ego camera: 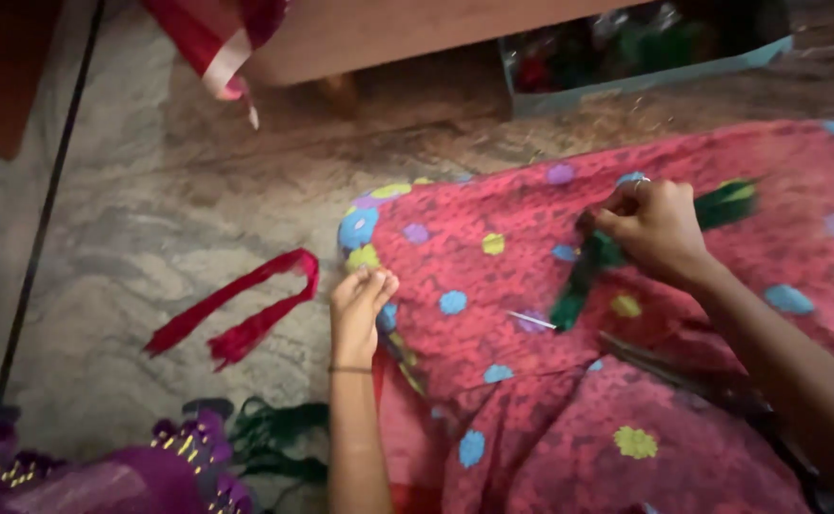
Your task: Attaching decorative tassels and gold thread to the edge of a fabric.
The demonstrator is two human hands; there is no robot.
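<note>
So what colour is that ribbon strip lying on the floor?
Red: the ribbon strip, seen in the head view, left of the left hand.

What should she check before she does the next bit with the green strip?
1. Right hand grips the green strip: ok.
2. Green strip lies on the red dotted cloth: ok.
3. Left hand holds the cloth's edge: ok.
4. Thin pale pin or needle beside the strip, clear of fingers: ok.
5. Whether it is threaded: cannot tell.
6. Red ribbon on the floor, apart from the cloth: ok.

The right hand (pixel 660 228) hides part of the green strip (pixel 588 271); box (pixel 645 48) contents blurred.
</note>
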